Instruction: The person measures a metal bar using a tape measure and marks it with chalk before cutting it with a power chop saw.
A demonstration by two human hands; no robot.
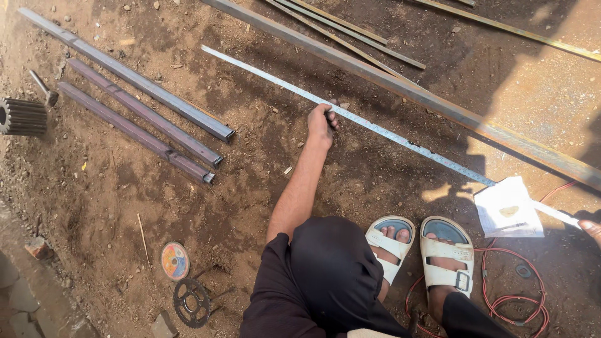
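A: Where's the measuring tape?

B: Stretched across the dirt ground, beside the long steel bar. The left hand has its fingers curled shut, pinning the tape down.

A: And the right hand?

B: Only its edge shows at the tape's far end; grip can't be told.

A: Handling?

B: Probably light, thin, springy; hold it flat, pinched at the edges.
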